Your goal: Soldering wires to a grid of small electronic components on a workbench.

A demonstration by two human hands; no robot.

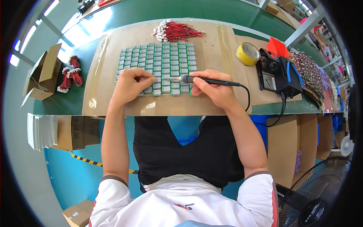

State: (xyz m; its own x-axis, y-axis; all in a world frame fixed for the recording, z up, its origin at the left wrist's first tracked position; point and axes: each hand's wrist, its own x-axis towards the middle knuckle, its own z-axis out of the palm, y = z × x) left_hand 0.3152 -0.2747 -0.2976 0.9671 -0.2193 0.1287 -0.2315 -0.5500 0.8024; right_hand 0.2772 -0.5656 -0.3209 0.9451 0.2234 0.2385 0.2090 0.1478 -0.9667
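Observation:
My right hand (212,86) grips a black soldering iron (208,80) whose metal tip points left over rows of small grey-and-green components (166,62). Close to that tip, the fingertips of my left hand (133,84) are pinched together; whatever sits between them is too small to make out. The components lie in a tight grid on a brown cardboard sheet (151,107). Beyond the grid is a heap of red wires (179,31) with white connectors. The iron's cord bends down from its rear end beside my right wrist.
Right of the grid stand a roll of yellow tape (247,54), a black soldering station (271,73) and a red tray (278,47). Further right lie many wired parts (310,70). At left are bundled red wires (71,75) and an open carton (46,72). A fan (317,196) stands low right.

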